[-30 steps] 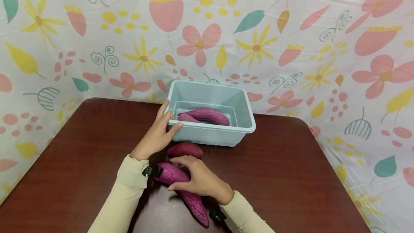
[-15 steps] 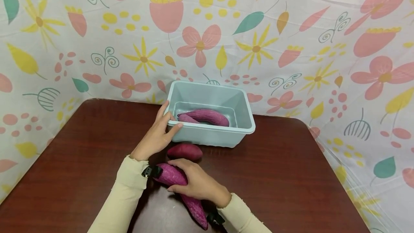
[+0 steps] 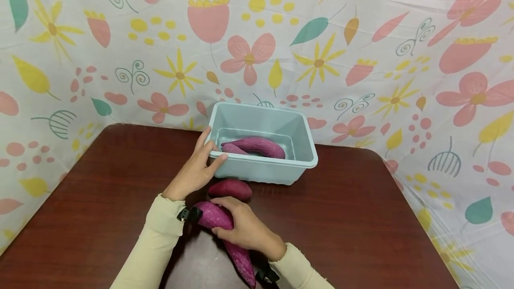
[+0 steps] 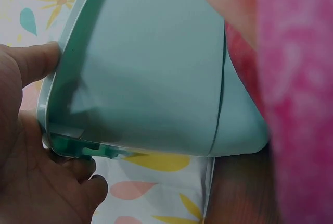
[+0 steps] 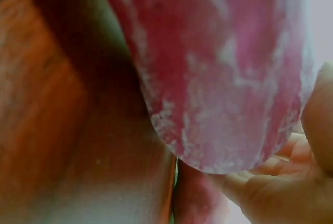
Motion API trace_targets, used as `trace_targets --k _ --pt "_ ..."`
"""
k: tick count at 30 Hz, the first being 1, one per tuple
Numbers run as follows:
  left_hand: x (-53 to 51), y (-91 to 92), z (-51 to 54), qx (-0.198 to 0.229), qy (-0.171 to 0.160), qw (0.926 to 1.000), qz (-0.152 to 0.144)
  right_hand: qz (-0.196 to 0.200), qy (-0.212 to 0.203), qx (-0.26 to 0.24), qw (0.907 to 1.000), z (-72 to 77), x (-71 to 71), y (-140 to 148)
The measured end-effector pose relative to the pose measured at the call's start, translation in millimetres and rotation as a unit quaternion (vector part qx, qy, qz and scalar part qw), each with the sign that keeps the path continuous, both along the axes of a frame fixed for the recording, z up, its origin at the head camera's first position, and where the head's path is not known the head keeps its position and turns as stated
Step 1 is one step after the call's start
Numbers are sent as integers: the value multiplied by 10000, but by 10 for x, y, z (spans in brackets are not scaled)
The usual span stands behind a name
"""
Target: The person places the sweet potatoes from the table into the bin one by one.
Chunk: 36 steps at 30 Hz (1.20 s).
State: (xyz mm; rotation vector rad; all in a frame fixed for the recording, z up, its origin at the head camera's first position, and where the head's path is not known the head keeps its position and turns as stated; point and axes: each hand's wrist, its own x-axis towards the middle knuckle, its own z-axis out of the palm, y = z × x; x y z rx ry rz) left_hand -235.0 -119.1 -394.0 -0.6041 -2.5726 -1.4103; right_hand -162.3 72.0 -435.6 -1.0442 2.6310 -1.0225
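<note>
My left hand (image 3: 194, 172) grips the left front corner of a pale blue plastic tub (image 3: 261, 170), its thumb over the front rim. In the left wrist view, curled fingers hold the tub's rim (image 4: 52, 94). My right hand (image 3: 248, 229) holds a long magenta sweet potato (image 3: 241, 255) around its thick upper part, with thumb and fingers on opposite sides. That sweet potato lies slanted near the table's front and fills much of the right wrist view. A shorter, dark red sweet potato (image 3: 230, 189) lies between it and the tub.
Inside the tub lie a curved, ridged purple sweet potato (image 3: 263, 146) and a partly hidden paler one (image 3: 233, 148). A dark reddish-brown table (image 3: 345, 217) bears everything. Behind it hangs a flower-printed white cloth (image 3: 249, 21).
My right hand has settled around the long sweet potato, whose lower tip has shifted slightly left and toward me. The left hand stays at the tub's corner.
</note>
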Motion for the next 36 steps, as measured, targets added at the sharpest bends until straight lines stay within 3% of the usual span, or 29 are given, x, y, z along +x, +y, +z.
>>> trace_targets --k 10,36 --pt "4 11 11 -59 -14 10000 39 -431 107 -286 9986 19 -3 6" --pt "-7 4 -20 -39 -22 10000 44 -787 468 -516 9945 121 -43 65"
